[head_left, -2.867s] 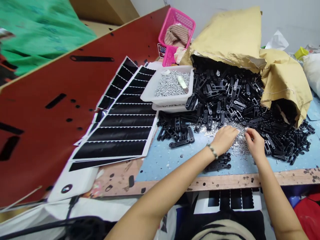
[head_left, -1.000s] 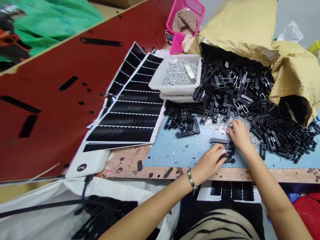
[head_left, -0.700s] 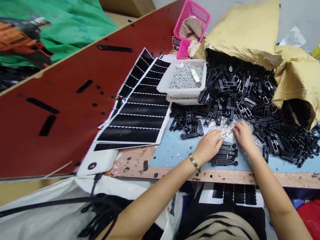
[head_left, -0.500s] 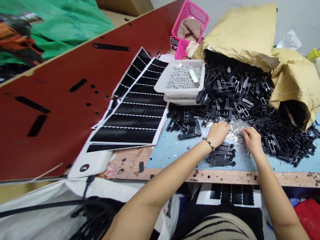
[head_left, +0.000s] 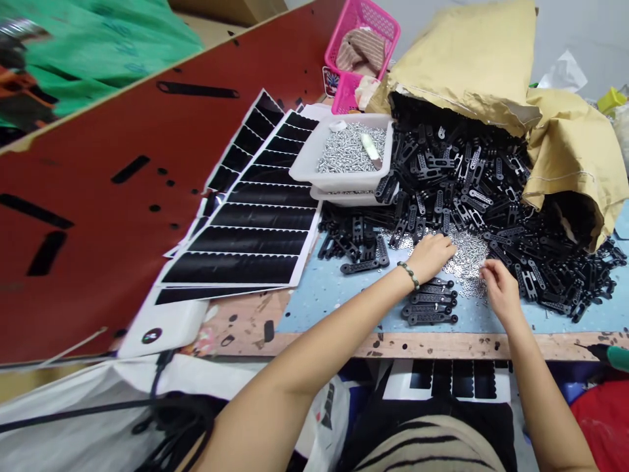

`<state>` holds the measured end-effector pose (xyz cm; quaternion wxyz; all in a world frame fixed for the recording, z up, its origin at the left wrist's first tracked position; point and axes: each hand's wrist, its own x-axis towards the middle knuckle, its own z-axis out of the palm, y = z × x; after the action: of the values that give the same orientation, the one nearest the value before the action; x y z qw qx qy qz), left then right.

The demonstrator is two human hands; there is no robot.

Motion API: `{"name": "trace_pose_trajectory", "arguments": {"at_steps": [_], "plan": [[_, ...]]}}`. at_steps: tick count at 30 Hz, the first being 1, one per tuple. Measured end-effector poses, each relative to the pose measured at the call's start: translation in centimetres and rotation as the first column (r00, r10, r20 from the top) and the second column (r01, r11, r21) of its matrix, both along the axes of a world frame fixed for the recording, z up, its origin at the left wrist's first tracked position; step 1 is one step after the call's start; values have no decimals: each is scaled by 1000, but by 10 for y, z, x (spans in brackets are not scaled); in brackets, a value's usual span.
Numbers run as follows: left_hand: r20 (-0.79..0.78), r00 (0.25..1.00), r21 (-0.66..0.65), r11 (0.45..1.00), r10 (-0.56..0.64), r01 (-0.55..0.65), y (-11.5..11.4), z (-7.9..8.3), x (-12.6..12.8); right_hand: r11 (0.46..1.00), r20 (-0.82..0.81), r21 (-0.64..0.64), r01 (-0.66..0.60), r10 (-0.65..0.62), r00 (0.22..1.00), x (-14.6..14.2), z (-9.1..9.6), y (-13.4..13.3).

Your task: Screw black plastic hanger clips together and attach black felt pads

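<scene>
My left hand (head_left: 432,257), with a beaded bracelet on its wrist, rests its curled fingers at the edge of a spread of small silver screws and washers (head_left: 464,259) on a pale blue mat (head_left: 334,298). My right hand (head_left: 500,292) hangs over the spread's front edge, its fingertips pinched together. Whether either hand holds a tiny piece is hidden. A neat row of black perforated brackets (head_left: 430,305) lies between my hands, nearer the front. Behind them, a large heap of loose black brackets (head_left: 457,177) spills from a torn kraft paper bag (head_left: 466,65).
A white tray of screws (head_left: 344,157) stands left of the heap. Black-and-white scalloped sheets (head_left: 246,242) overlap on a red slotted board (head_left: 98,196). A pink basket (head_left: 361,39) sits behind. The wooden table edge (head_left: 442,346) runs along the front.
The row of brackets has grown and straightened since the oldest frame. My left hand has gone from that row back to the screws, and my right hand has shifted toward the front.
</scene>
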<state>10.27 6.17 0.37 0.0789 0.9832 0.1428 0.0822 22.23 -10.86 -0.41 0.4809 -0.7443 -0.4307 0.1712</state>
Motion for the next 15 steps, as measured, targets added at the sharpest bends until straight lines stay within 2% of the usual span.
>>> {"name": "trace_pose_trajectory", "arguments": {"at_steps": [3, 5, 7, 10, 15], "plan": [[50, 998, -43, 999, 33, -30, 1, 1, 0, 999, -263, 34, 4, 5, 965, -17, -1, -16], [93, 993, -91, 994, 71, -62, 0, 2, -3, 998, -324, 57, -16, 34, 945, -31, -4, -26], [131, 985, -147, 985, 110, -90, -1, 5, -7, 997, -250, 59, -55, 68, 966, -45, -7, -32], [166, 973, -214, 969, 161, -124, -1, 8, -12, 989, -43, 35, -146, 147, 988, -62, -11, -37], [177, 963, -268, 951, 205, -153, -1, 12, -14, 951, 205, -8, -308, 303, 931, -75, -16, -39]]}}
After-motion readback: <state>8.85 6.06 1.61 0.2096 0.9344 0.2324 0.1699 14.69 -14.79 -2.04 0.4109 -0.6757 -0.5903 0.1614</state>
